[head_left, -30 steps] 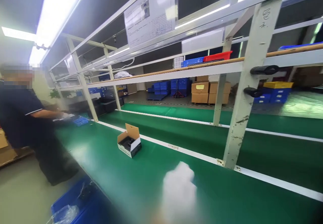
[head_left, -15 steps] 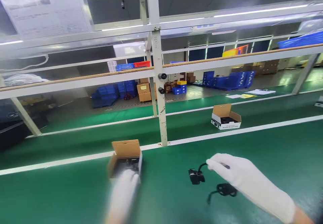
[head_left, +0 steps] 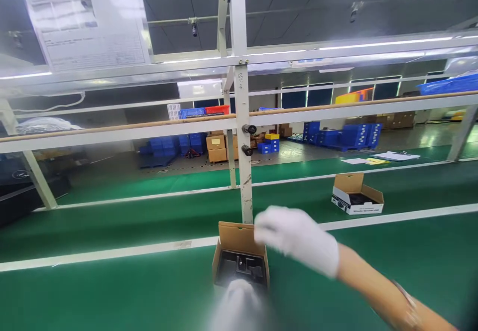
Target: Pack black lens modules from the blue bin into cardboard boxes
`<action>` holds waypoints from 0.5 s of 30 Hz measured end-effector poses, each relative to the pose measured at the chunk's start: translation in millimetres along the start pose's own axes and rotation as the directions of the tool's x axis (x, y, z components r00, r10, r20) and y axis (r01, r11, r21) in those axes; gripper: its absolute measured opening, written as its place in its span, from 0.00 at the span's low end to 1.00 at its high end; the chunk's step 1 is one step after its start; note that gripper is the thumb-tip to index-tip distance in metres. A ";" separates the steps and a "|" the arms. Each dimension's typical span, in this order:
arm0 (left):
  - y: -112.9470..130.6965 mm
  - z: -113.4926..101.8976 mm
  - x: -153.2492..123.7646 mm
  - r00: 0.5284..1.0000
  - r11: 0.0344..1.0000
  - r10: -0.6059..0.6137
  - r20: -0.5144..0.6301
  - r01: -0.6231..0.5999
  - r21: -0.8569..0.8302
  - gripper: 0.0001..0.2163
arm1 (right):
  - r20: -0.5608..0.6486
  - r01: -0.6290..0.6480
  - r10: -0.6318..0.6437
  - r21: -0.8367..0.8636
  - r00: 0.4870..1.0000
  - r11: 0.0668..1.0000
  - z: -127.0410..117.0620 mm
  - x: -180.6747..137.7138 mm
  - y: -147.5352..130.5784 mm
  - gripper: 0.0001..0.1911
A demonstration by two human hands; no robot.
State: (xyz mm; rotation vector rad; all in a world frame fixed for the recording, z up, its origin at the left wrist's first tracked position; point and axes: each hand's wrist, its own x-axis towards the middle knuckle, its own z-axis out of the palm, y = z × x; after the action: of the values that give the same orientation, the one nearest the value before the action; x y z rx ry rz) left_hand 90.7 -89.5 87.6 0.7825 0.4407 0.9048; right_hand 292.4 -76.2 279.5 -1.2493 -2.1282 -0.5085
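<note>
An open cardboard box [head_left: 239, 239] with a black insert sits on the green belt [head_left: 112, 291] just in front of a white frame post [head_left: 244, 171]. My left hand [head_left: 237, 305], in a white glove and blurred, is against the box's near side. My right hand [head_left: 298, 239], also gloved and blurred, hovers with curled fingers over the box's right rear corner and touches its flap. Whether anything is in that hand is hidden.
A second open box [head_left: 356, 200] lies on the far belt to the right. White rails and a wooden shelf edge [head_left: 336, 104] cross above the belt. Blue crates [head_left: 347, 134] and cardboard cartons [head_left: 216, 148] stand on the floor behind. A sheet [head_left: 87, 25] hangs top left.
The view swung right, away from a co-worker. The box slid right to the post with my left hand on it. My right hand moved from the black cable parts to the box; they are out of sight.
</note>
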 end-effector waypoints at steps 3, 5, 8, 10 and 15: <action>5.3 7.4 13.8 1.000 1.000 -0.012 0.006 0.012 -0.005 0.19 | -0.273 -0.259 0.264 0.056 0.925 0.964 9.9 75.7 46.9 0.08; 14.0 20.7 33.7 1.000 0.999 0.016 -0.022 -0.017 -0.031 0.21 | -0.367 -0.319 0.329 0.090 0.870 0.944 21.2 113.5 68.3 0.17; 29.4 41.2 63.3 0.982 0.978 0.142 -0.128 -0.159 -0.135 0.27 | -0.396 -0.268 0.257 0.028 0.882 0.963 37.1 141.5 81.0 0.18; 35.5 47.1 69.0 0.971 0.964 0.167 -0.173 -0.198 -0.178 0.27 | -0.409 -0.217 0.193 -0.011 0.892 0.976 41.4 146.9 83.7 0.14; 39.7 43.3 29.9 0.967 0.982 0.068 -0.245 -0.109 -0.154 0.23 | -0.300 -0.208 0.253 0.174 0.920 0.963 22.7 145.2 86.5 0.14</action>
State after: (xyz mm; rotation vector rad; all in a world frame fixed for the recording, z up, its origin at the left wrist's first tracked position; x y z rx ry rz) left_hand 114.1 -67.7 145.2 0.5450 0.5367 1.1114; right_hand 307.9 72.1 362.2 -1.2262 -1.6895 -0.4198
